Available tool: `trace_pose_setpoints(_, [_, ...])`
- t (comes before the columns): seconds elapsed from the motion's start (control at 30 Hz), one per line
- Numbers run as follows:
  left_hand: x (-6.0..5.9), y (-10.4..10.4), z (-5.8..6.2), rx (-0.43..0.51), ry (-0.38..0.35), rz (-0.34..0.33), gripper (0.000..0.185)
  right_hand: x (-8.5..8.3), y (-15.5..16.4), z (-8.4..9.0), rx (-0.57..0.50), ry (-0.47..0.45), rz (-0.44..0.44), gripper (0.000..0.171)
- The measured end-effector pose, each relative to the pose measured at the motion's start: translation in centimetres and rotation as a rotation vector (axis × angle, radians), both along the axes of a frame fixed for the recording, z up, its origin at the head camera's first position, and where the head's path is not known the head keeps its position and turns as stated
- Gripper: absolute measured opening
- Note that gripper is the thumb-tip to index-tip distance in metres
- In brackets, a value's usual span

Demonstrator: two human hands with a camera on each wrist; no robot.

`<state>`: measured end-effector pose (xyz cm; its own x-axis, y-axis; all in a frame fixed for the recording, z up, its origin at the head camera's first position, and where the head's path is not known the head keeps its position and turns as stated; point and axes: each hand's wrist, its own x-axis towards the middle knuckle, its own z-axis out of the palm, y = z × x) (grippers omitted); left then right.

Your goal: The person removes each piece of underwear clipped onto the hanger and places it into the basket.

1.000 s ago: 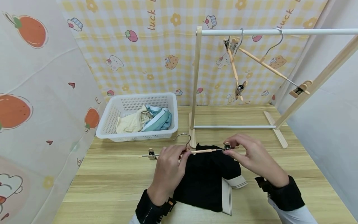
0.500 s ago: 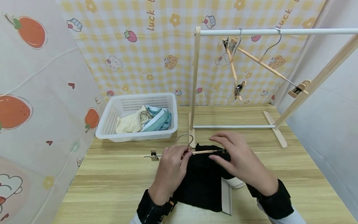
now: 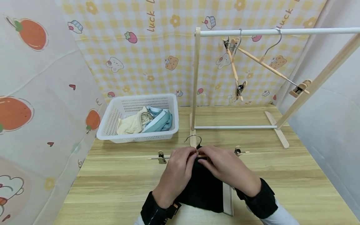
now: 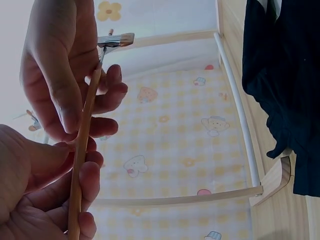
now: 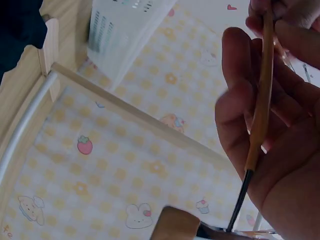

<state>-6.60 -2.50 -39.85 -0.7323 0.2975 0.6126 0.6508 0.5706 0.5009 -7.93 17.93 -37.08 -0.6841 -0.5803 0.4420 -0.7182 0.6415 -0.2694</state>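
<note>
A clip hanger (image 3: 202, 156) with a wooden bar is held level above the table, its metal hook pointing up. My left hand (image 3: 177, 168) pinches the bar just left of the hook. With thumb and fingers on the bar, my right hand (image 3: 226, 167) grips it right of the hook, close against the left fingertips. One metal clip (image 3: 161, 157) sits near the left end, another clip (image 3: 237, 151) near the right end; neither holds cloth. Below lies a folded black garment (image 3: 200, 193) with white striped trim, partly hidden by both hands.
A white basket (image 3: 112, 136) with cream and teal clothes stands back left. At the back right rises a wooden rack (image 3: 196, 78) with a white rail (image 3: 317, 31), where two clip hangers (image 3: 264, 64) hang. Patterned cloth (image 3: 152, 59) covers the wall behind.
My right hand has left the right clip and moved left along the bar to the middle. The hanger has shifted slightly right. My left hand keeps its pinch.
</note>
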Motion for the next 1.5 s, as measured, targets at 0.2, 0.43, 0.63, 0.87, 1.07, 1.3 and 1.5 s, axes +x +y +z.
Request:
trace_pose_setpoints(0.2, [0.1, 0.2, -0.1, 0.005, 0.023, -0.002, 0.007, -0.2, -0.2, -0.4, -0.018, 0.05, -0.014, 0.014])
trace_pose_setpoints(0.43, [0.1, 0.3, 0.1, 0.012, 0.022, -0.016, 0.008, -0.3, -0.1, -0.6, -0.04, 0.059, -0.015, 0.013])
trace_pose_setpoints(0.63, [0.0, 0.0, 0.1, 0.023, 0.125, -0.046, 0.013, -0.5, 0.7, -0.3, -0.034, 0.061, -0.039, 0.012])
trace_pose_setpoints(0.87, [-0.2, -0.8, -0.2, 0.022, 0.24, -0.141, 0.006, -1.0, 3.1, -0.4, -0.068, 0.069, -0.132, 0.013])
trace_pose_setpoints(1.07, [-0.5, -0.8, -1.1, -0.108, 0.115, -0.164, 0.008, -0.9, 5.5, -0.5, -0.053, 0.029, -0.259, 0.01])
trace_pose_setpoints(1.3, [-2.0, 0.1, -2.5, -0.276, -0.192, -0.192, 0.037, -0.5, 7.6, -0.4, -0.061, -0.018, -0.348, 0.007])
trace_pose_setpoints(1.5, [-4.0, 2.1, -3.7, -0.512, -0.419, -0.256, 0.076, -0.4, 8.6, -0.6, -0.074, -0.004, -0.386, 0.009])
